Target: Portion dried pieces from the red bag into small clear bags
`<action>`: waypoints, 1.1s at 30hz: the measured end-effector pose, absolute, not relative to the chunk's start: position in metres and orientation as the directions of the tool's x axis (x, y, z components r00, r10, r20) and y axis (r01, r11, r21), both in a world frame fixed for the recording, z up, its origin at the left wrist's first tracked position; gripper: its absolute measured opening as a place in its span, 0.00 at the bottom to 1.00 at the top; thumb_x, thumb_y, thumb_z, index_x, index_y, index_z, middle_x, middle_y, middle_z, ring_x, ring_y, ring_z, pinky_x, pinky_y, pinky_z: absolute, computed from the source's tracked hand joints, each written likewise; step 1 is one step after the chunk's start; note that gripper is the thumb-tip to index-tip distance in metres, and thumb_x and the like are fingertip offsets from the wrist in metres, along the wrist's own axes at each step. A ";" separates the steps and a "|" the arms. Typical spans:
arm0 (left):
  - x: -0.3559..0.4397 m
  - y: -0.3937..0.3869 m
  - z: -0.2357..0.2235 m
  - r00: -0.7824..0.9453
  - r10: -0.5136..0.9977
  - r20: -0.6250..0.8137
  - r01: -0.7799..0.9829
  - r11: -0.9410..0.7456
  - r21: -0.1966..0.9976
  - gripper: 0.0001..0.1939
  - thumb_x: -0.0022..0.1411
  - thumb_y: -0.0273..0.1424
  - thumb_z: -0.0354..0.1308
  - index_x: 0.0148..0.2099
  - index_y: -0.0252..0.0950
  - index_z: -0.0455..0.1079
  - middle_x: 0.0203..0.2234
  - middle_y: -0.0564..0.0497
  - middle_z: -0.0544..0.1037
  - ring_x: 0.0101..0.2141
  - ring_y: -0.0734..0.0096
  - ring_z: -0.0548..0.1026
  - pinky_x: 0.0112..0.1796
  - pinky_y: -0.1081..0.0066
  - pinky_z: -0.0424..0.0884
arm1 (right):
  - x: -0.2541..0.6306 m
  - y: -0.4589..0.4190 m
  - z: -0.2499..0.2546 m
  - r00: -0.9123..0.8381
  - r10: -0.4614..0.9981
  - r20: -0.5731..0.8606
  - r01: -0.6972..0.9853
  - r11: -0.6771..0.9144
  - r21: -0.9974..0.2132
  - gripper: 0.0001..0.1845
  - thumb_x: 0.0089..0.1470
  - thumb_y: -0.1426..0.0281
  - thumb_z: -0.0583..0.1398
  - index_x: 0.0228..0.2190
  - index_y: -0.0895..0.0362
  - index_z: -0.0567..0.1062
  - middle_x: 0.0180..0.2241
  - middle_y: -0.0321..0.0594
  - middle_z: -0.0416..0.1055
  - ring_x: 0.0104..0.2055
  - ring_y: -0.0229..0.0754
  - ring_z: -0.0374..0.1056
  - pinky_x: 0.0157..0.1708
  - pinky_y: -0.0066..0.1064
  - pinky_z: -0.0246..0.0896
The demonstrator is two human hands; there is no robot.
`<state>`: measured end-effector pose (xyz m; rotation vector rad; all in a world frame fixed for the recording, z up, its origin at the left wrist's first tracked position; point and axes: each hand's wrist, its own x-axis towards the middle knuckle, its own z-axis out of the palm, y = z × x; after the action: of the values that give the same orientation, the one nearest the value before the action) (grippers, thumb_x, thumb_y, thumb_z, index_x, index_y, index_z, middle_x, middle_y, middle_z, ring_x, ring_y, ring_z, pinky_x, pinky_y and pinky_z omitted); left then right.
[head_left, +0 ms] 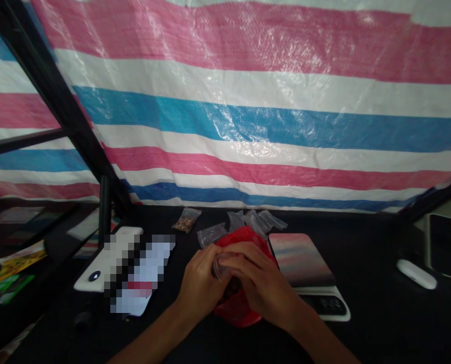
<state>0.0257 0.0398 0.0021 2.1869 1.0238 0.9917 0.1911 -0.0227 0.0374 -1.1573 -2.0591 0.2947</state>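
Left hand and right hand pressed together at lower centre, fingers pinching a small clear plastic bag above a red plastic bag, with thin, slippery film risking a slip from the fingertips.

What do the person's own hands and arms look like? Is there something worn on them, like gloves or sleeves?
The left hand and right hand are bare, without gloves. The left forearm and right forearm show no sleeve, and no watch or bracelet is visible.
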 end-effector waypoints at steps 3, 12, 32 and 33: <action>0.026 0.041 -0.001 0.449 0.796 0.406 0.429 -0.591 0.683 0.03 0.59 0.27 0.57 0.37 0.40 0.70 0.31 0.52 0.80 0.34 0.62 0.77 0.37 0.67 0.67 | 0.192 -0.022 0.036 -0.356 0.776 0.520 0.659 0.603 -0.450 0.21 0.65 0.79 0.53 0.55 0.50 0.71 0.52 0.44 0.73 0.55 0.46 0.68 0.56 0.40 0.65; 0.026 0.047 0.008 0.332 0.908 0.255 0.619 -0.414 0.668 0.07 0.66 0.36 0.54 0.34 0.41 0.63 0.25 0.55 0.75 0.27 0.67 0.75 0.30 0.70 0.63 | 0.213 -0.012 0.032 -0.167 0.862 0.478 0.791 0.407 -0.458 0.11 0.68 0.67 0.53 0.46 0.55 0.73 0.40 0.45 0.76 0.42 0.47 0.73 0.43 0.38 0.68; 0.003 -0.013 0.040 0.014 1.000 -0.019 0.799 0.000 0.602 0.11 0.66 0.44 0.51 0.39 0.43 0.61 0.24 0.48 0.78 0.26 0.51 0.80 0.26 0.67 0.60 | 0.226 -0.011 0.038 -0.142 0.943 0.301 0.757 0.300 -0.581 0.12 0.69 0.68 0.51 0.45 0.53 0.73 0.43 0.41 0.78 0.45 0.43 0.74 0.43 0.32 0.63; 0.004 -0.028 0.035 -0.020 0.997 -0.076 0.756 0.065 0.652 0.12 0.65 0.46 0.53 0.38 0.43 0.62 0.24 0.48 0.79 0.26 0.49 0.80 0.26 0.67 0.61 | 0.226 -0.010 0.038 -0.149 0.942 0.302 0.749 0.306 -0.587 0.12 0.68 0.69 0.51 0.44 0.54 0.74 0.43 0.41 0.78 0.44 0.43 0.74 0.43 0.32 0.63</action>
<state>0.0043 -0.0277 0.0350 1.7415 1.8282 0.6035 0.2258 -0.0105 0.0385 -1.4968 -1.9529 0.3970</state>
